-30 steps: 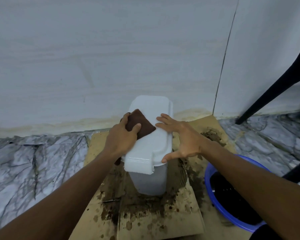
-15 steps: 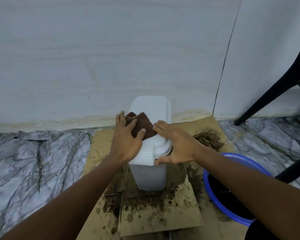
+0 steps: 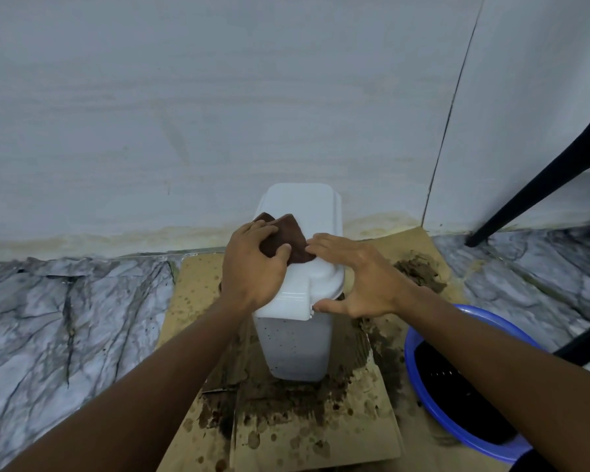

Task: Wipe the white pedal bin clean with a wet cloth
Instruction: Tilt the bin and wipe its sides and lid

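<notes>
A brown cloth (image 3: 288, 238) is gripped in the curled left hand (image 3: 252, 272) atop the white pedal bin (image 3: 297, 349), steadied on soiled cardboard (image 3: 321, 437) by the spread, straight-fingered right hand (image 3: 358, 281); the lid (image 3: 304, 206) is apparently being wiped, the speckled front judged due next.

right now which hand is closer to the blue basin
Right. The right hand rests on the white bin beside the blue basin; the left hand grips the cloth farther left.
</notes>
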Demonstrator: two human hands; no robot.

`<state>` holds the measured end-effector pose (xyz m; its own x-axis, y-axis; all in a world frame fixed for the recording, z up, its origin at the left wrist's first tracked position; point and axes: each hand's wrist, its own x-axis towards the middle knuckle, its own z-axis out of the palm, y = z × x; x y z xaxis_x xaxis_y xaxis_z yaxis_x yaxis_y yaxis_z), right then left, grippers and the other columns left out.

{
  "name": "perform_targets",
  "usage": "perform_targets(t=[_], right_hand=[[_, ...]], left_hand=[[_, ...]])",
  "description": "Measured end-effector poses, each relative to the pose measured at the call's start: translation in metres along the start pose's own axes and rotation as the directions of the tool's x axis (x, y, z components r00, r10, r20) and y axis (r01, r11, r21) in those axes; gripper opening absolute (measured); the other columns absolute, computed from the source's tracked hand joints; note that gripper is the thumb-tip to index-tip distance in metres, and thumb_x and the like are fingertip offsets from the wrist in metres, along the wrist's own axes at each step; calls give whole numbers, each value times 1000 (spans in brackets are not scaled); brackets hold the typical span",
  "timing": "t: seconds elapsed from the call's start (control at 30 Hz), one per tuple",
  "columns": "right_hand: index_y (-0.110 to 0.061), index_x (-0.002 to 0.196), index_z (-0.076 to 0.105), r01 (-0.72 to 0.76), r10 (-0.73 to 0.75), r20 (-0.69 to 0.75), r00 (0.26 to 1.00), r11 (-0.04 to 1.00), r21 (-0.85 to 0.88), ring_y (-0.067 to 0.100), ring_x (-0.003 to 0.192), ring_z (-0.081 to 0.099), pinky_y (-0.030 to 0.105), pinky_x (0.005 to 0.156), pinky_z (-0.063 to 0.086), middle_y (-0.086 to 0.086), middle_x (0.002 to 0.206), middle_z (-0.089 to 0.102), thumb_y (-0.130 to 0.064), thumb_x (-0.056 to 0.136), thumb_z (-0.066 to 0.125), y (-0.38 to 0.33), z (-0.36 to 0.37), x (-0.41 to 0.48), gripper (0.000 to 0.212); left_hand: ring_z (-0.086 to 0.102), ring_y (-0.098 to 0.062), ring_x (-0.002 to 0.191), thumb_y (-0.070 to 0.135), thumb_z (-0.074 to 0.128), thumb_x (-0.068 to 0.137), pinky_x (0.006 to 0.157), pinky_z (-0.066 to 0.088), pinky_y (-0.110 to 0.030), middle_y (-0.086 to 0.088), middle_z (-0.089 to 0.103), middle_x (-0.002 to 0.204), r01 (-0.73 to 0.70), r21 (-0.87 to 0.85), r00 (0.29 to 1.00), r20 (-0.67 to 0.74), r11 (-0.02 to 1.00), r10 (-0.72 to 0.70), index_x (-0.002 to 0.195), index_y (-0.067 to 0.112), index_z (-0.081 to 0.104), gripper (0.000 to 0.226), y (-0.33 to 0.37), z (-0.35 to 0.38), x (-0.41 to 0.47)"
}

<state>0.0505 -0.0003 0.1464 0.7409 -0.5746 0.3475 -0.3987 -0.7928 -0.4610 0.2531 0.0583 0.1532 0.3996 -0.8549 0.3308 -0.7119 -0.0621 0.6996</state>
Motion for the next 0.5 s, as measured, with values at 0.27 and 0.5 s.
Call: perform_targets(t=[0.27, 0.5], right_hand=[[-17, 120, 69, -53, 74, -193, 978, 993, 108, 11, 113, 62, 37, 98, 53, -3, 123, 68, -37, 51, 91, 19, -29, 55, 75], [-13, 99, 72, -49, 81, -233, 969, 989, 139, 18, 100, 63, 43, 90, 51, 0, 105, 67, -22, 55, 95, 38, -44, 86, 51]], left_hand=[[64, -12, 104, 27, 74, 86, 86, 44, -20, 2, 74, 120, 146, -149, 987, 80, 978, -136, 108, 22, 80, 24, 17, -2, 82], [66, -12, 89, 29, 72, 83, 77, 53, -28, 12, 73, 87, 176, -154, 982, 94, 972, -162, 82, 25, 81, 9, 30, 7, 126]])
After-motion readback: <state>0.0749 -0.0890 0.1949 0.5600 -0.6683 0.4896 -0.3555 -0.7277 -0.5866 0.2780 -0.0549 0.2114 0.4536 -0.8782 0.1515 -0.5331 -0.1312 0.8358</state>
